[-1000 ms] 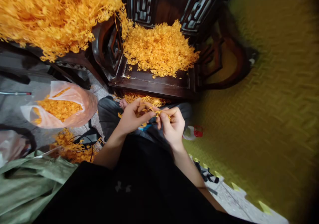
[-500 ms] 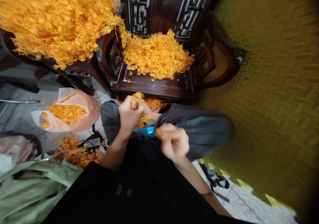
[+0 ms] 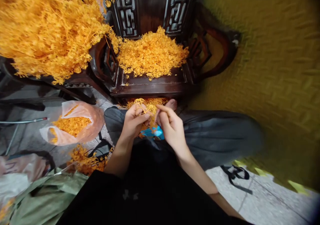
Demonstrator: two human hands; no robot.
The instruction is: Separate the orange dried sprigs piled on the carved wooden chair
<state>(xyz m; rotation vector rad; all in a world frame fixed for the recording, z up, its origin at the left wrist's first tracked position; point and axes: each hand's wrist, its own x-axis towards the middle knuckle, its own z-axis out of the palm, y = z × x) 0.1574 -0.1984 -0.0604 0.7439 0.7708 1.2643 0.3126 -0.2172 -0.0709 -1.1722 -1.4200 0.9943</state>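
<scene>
"What takes up the most room?"

"The mat [image 3: 275, 85], olive, all down the right. Then the chair [image 3: 150, 91], dark wood with a fretwork back, straight ahead. After that, the orange heap [image 3: 50, 28] at the upper left, reaching to the chair's arm."

"And the person?"

"Seated facing the chair, legs [image 3: 220, 131] folded, knees wide apart. Past them, a smaller orange pile [image 3: 152, 53] lies on the seat, and an open bag [image 3: 96, 118] of orange bits sits off to the left."

"How are the arms set?"

"Both forearms angle in from the sides, elbows low and out, wrists raised over the lap. The hands meet almost at the middle, just apart."

"Left one?"

"The left hand [image 3: 135, 120] is curled, thumb laid along the top toward the centre, pinching against the bent forefinger."

"And the right?"

"The right hand [image 3: 172, 126] comes in with its forefinger stretched and thumb tucked under, tips close together. Whether they grip anything, I can't tell."

"Anything smaller?"

"A blue thing [image 3: 157, 133] in the lap, partly hidden. Smallest is the sprig [image 3: 151, 108], orange and stringy, held by the left fingers, between the two hands."
</scene>
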